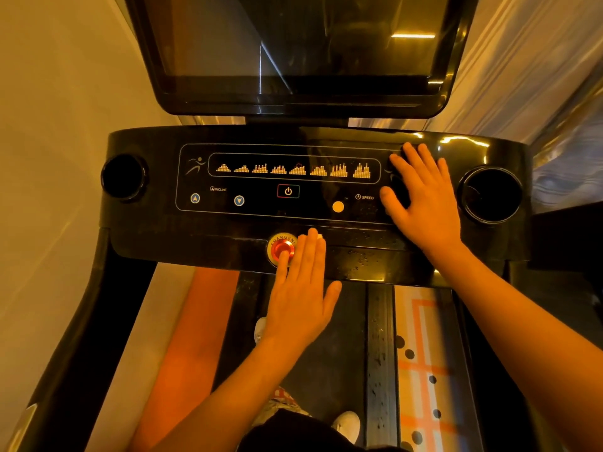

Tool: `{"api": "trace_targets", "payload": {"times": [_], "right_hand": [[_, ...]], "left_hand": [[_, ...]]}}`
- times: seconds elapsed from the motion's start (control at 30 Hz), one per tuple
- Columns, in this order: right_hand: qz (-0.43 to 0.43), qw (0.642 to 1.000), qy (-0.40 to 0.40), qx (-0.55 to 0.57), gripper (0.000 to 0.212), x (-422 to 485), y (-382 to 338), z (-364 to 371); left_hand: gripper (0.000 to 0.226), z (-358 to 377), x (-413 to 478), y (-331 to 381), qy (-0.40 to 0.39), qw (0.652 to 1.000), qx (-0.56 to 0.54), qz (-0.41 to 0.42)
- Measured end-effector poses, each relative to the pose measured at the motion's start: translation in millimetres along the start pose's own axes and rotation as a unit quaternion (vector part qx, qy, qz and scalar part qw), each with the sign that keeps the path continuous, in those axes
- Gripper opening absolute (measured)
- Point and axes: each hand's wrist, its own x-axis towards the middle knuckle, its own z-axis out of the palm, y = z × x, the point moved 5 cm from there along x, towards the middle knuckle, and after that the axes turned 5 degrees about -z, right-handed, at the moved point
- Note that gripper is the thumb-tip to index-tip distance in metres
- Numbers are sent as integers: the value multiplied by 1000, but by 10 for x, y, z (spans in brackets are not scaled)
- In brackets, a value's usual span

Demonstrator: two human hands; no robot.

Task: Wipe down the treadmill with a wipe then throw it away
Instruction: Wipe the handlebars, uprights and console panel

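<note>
The left hand [300, 298] lies flat with its fingers straight and close together, pressing on the glossy lower ledge of the treadmill [228, 252] rather than clutching anything. A small white edge shows just past its fingertips. That looks like the wipe [319, 236] pinned under the fingers, though the rest of it is hidden by the hand. The outermost finger of that hand lies across the red emergency button [281, 247]. The right hand [424, 197] is also released, its palm down and fingers spread, resting on the right end of the control panel [261, 212] just beside the SPEED label. Small droplets [359, 260] bead on the ledge between the two hands. On the panel a row of amber program icons [297, 169] glows above a power button [288, 191]. Two blue incline arrows [195, 198] sit to the left and a yellow dot [338, 207] sits near the right hand. A round cup holder sits at each end, one on the left [123, 177] and one on the right [492, 194]. A dark screen [293, 44] stands tilted above the panel. Below the ledge the black belt [329, 353] runs back towards the person, with a pale shoe [347, 424] on it. To the right of the belt lies a patterned floor mat [424, 337].
</note>
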Motion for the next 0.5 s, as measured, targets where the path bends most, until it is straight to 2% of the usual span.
{"api": "trace_targets", "payload": {"times": [0.2, 0.5], "right_hand": [[1, 1000, 0, 3, 59, -5, 15, 24], [-4, 1000, 3, 5, 59, 0, 5, 3]], "left_hand": [[78, -37, 108, 67, -5, 1000, 2, -23], [78, -12, 125, 125, -1, 1000, 11, -4]]}}
